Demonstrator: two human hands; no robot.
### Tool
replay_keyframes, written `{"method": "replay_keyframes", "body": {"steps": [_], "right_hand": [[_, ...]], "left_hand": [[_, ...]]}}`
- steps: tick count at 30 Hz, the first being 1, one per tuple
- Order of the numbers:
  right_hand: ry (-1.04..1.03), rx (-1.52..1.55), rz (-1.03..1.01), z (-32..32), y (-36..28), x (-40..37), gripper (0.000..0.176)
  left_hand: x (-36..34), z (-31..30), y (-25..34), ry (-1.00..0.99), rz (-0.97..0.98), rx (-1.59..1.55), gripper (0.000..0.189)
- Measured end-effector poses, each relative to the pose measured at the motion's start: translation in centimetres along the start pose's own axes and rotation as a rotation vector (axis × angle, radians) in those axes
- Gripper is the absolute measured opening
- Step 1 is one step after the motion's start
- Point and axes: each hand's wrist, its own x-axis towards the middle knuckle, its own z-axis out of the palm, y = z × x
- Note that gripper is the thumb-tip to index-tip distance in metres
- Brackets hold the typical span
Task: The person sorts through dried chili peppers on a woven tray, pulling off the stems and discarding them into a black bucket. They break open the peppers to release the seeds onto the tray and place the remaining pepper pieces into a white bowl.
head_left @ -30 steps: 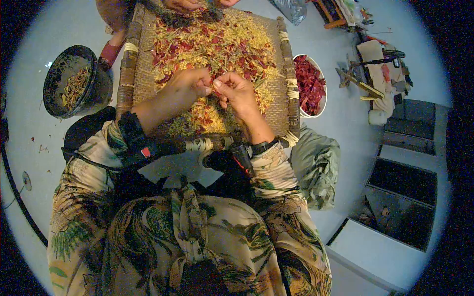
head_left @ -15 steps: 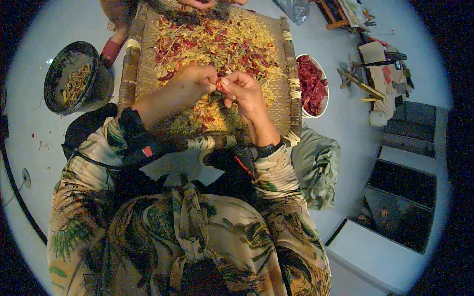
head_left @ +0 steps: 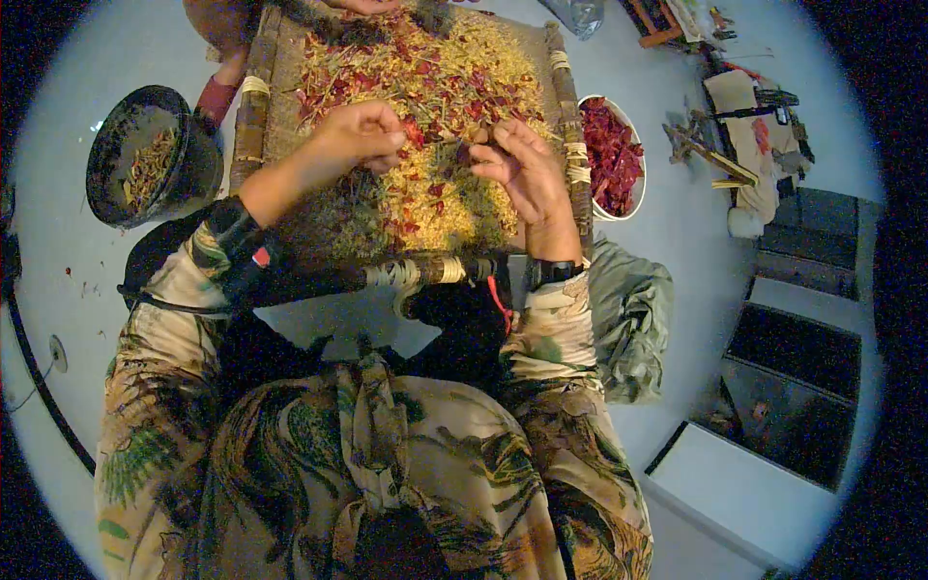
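Note:
Over a woven tray (head_left: pixel 261 198) with a pole frame, my left hand (head_left: pixel 353 140) has its fingers curled into a pinch. A red piece of dried chilli (head_left: pixel 413 132) shows at its fingertips. My right hand (head_left: pixel 527 174) is held apart from it on the right, thumb and fingers spread, nothing clear between them. Yellow seeds (head_left: pixel 454 217), mixed with red chilli pieces and thin stems, cover the tray below both hands. Shadows darken the seeds under the hands.
A white bowl of red chilli skins (head_left: pixel 611 159) stands right of the tray. On the left is a black bucket (head_left: pixel 198 174) with stems inside. Another person's hand (head_left: pixel 365 5) is at the tray's far edge. A crumpled grey-green cloth (head_left: pixel 628 319) lies at lower right.
My hands, which met at a red chilli piece, have moved apart: the left to the left and up, the right to the right. The right fingers have spread.

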Motion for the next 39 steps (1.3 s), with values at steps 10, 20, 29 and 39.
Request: {"method": "replay_keyframes", "body": {"steps": [10, 20, 29, 39], "right_hand": [[-0.088, -1.004, 0.053, -5.2, 7.5, 2.7, 0.027], [-0.038, -1.002, -0.073, -1.5, 7.4, 2.9, 0.017], [-0.153, -1.144, -0.458, 2.7, 4.1, 0.1, 0.018], [-0.138, -0.996, -0.303, 3.6, 4.3, -0.4, 0.014]], "left_hand": [[-1.2, 0.1, 1.2, 0.118, -0.147, -0.295, 0.015], [-1.7, 1.6, 1.6, 0.253, -0.15, -0.051, 0.012], [-0.7, 2.7, -1.5, 0.21, 0.111, 0.332, 0.014], [-0.3, 2.9, -1.7, 0.219, 0.366, 0.56, 0.013]]}}
